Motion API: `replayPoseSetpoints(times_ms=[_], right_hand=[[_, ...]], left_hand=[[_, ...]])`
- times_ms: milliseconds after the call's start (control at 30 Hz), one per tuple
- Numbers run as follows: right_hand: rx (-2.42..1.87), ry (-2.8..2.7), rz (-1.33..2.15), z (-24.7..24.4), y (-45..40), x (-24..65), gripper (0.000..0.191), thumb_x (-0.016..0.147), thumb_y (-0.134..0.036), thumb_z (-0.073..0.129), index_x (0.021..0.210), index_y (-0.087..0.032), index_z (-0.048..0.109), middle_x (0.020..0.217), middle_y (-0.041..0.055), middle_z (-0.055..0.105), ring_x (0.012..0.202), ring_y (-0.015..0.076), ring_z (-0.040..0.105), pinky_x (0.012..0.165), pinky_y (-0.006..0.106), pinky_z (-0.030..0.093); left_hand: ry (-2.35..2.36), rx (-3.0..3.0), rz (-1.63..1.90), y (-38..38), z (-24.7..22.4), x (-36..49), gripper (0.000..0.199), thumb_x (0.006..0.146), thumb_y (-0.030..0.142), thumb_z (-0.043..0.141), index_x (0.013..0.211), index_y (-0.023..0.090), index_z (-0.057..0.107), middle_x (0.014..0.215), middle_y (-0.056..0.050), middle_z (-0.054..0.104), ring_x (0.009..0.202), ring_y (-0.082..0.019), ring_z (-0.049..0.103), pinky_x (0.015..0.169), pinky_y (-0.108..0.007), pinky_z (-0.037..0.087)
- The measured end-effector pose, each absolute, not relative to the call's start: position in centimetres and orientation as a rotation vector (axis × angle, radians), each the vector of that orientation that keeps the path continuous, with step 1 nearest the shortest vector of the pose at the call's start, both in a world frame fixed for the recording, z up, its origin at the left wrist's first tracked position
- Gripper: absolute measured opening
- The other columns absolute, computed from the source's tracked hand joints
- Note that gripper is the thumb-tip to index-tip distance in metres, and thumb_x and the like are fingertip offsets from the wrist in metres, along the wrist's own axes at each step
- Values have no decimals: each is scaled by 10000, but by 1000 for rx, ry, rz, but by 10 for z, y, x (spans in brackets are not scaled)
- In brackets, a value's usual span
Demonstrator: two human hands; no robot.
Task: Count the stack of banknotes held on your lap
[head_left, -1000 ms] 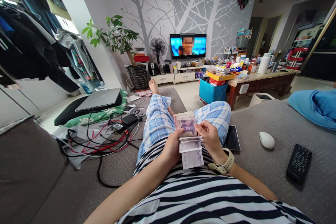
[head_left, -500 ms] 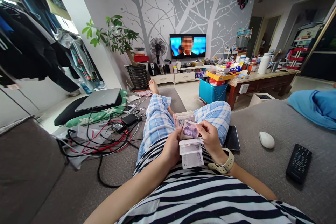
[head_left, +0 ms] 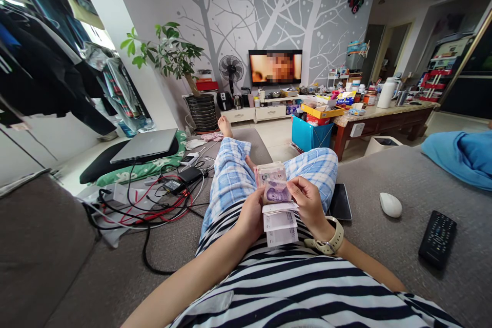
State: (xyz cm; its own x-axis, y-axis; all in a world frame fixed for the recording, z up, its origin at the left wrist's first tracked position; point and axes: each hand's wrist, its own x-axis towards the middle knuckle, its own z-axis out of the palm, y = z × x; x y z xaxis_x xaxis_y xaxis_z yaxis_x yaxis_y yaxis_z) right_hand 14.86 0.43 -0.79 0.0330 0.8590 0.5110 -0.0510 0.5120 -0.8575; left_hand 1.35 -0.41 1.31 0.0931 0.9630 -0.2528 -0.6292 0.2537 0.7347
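Note:
Over my lap, my left hand (head_left: 252, 215) is wrapped round the left side of a stack of banknotes (head_left: 270, 171), its thumb on the notes. A purple banknote (head_left: 277, 193) with a portrait lies at the front of the stack, and my right hand (head_left: 305, 202) pinches its upper right edge between thumb and fingers. Several pale folded notes (head_left: 282, 220) hang down below between the hands, over the striped shirt. My right wrist bears a beige watch (head_left: 333, 238).
On the grey sofa (head_left: 369, 256) lie a black tablet (head_left: 340, 202), a white mouse (head_left: 390, 205) and a black remote (head_left: 437, 239) to the right. Tangled cables (head_left: 154, 215) and a laptop (head_left: 146, 144) are at left. A cluttered table (head_left: 384, 113) stands beyond.
The front purple note has tilted and shifted slightly down, uncovering more of the notes behind it. The hanging notes have shifted a little. Both hands stay in nearly the same place.

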Motion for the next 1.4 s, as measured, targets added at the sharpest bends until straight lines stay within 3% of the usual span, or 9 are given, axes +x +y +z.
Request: replayPoseSetpoints(times_ms=[300, 567, 733, 1000, 1233, 1400], right_hand=[[-759, -1372, 818, -7, 4, 149, 275, 905, -378, 537, 711, -186, 568, 593, -39, 434, 544, 111, 362, 512, 258, 282], [-697, -1368, 822, -7, 2, 149, 349, 922, -398, 521, 640, -192, 510, 570, -37, 419, 536, 109, 363, 516, 256, 297], [-649, -1366, 939, -8, 2, 147, 386, 933, -449, 476, 666, -186, 568, 564, 1, 548, 523, 125, 476, 521, 262, 354], [-870, -1295, 763, -15, 18, 150, 334, 821, -468, 628, 660, -202, 506, 576, -43, 467, 547, 118, 420, 534, 252, 355], [-909, -1332, 787, -18, 19, 149, 302, 830, -417, 599, 650, -199, 495, 587, -42, 439, 572, 122, 394, 531, 249, 333], [-900, -1332, 789, -15, 15, 149, 312, 857, -424, 565, 651, -199, 499, 584, -44, 426, 568, 124, 387, 538, 253, 339]], left_hand=[[814, 651, 1260, -8, 21, 16, 155, 758, 172, 551, 818, 156, 693, 757, -71, 747, 795, -246, 712, 712, -314, 557], [815, 656, 1253, -6, 17, 15, 172, 774, 197, 566, 866, 134, 696, 805, -95, 755, 847, -257, 712, 761, -322, 554], [774, 602, 1250, -8, 17, 15, 267, 821, 227, 529, 993, 97, 687, 851, -119, 755, 816, -262, 718, 774, -359, 557], [769, 620, 1251, -5, 11, 12, 143, 750, 135, 647, 878, 155, 705, 793, -72, 753, 836, -248, 710, 785, -311, 533], [811, 645, 1281, -9, 13, 12, 188, 721, 87, 625, 893, 100, 701, 793, -89, 752, 649, -195, 684, 723, -304, 535], [781, 564, 1246, -10, 18, 16, 221, 837, 194, 531, 934, 82, 695, 866, -116, 757, 808, -228, 714, 791, -317, 546]])
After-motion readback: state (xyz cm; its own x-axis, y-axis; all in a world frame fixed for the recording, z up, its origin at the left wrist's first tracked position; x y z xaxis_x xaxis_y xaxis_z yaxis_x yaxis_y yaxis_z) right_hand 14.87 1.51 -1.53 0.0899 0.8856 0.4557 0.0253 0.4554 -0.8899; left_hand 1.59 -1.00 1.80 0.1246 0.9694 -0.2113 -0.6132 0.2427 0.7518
